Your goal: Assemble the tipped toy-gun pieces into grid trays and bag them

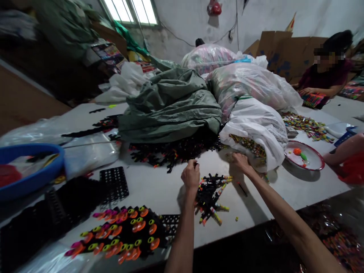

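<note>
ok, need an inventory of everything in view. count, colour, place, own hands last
Table: one, white, under the work
Pile of parts: many, black with yellow tubes, table front
Loose parts: many, mostly black, beneath green sack
Green sack: one, dark green, mid-table
White sack: one, white, right of it
Clear bags: two, pinkish contents, behind
Tub: one, blue, far left
Assembled pieces: many, orange/yellow/black, front left
Dish: one, white, red rim, right
Co-worker: one, dark top, far right
Window: one, bright, back wall
Left hand: one, bare, beside pile
Right hand: one, bare, by white sack; grip unclear
</note>
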Motion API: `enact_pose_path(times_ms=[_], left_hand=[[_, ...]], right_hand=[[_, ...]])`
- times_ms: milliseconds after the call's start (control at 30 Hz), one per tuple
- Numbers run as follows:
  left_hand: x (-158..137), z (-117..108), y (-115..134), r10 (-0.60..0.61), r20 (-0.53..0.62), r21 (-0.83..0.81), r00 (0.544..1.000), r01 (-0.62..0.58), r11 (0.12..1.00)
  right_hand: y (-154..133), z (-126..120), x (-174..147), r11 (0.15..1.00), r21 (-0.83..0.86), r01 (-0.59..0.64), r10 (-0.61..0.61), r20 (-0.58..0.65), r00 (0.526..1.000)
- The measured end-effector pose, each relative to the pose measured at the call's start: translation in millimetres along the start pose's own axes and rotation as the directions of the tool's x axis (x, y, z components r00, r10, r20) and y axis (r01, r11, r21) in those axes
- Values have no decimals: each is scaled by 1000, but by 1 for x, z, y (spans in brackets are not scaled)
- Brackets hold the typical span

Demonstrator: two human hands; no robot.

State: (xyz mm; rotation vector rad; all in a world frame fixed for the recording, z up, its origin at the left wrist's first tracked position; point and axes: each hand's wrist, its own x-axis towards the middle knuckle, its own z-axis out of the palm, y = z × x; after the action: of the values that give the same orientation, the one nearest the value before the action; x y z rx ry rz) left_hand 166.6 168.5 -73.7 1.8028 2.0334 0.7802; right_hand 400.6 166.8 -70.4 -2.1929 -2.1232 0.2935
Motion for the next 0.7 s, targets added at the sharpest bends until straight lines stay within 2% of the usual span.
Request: enact_pose_path(times_ms=[67,100,133,167,233,267,300,333,367,433,600,700], left_hand=[[-17,-8,4,120,-48,-150,992,-126,981],[-26,-11,6,174,-64,-225,983,-184,957],[-35,-14,8,218,-64,-287,974,-227,931],[-44,-17,9,253,-42,-328,967,-252,911],[-61,-22,10,320,35,-367,947,-286,885],[-69,-23,10,353,74,-371,933,-303,878],[-76,-25,10,382,102,-365,919,-322,873],[-82,-27,9,406,114,-347,907,-346,872],[-87,-29,9,427,114,-317,897,-375,871],[-94,-33,8,474,102,-246,875,-440,864],[-101,-46,9,608,114,-142,785,-593,792],[-105,-52,9,655,139,-117,743,-645,756]], right_hand=[[-3,-3,-13,994,105,-21,28,-64,998],[-7,-5,-21,972,235,-8,27,-81,996],[-12,-7,-30,911,413,15,20,-79,997],[-19,-9,-41,783,621,40,2,-66,998],[-35,-13,-63,349,936,53,-67,-32,997],[-42,-15,-73,147,988,38,-111,-22,994],[-49,-17,-82,25,999,25,-147,-21,989],[-54,-18,-90,-41,999,18,-172,-24,985],[-57,-18,-96,-67,998,14,-189,-27,982],[-59,-18,-104,-63,998,9,-226,-23,974],[-50,-18,-114,-7,999,37,-329,-37,944],[-44,-21,-119,60,996,64,-364,-38,931]])
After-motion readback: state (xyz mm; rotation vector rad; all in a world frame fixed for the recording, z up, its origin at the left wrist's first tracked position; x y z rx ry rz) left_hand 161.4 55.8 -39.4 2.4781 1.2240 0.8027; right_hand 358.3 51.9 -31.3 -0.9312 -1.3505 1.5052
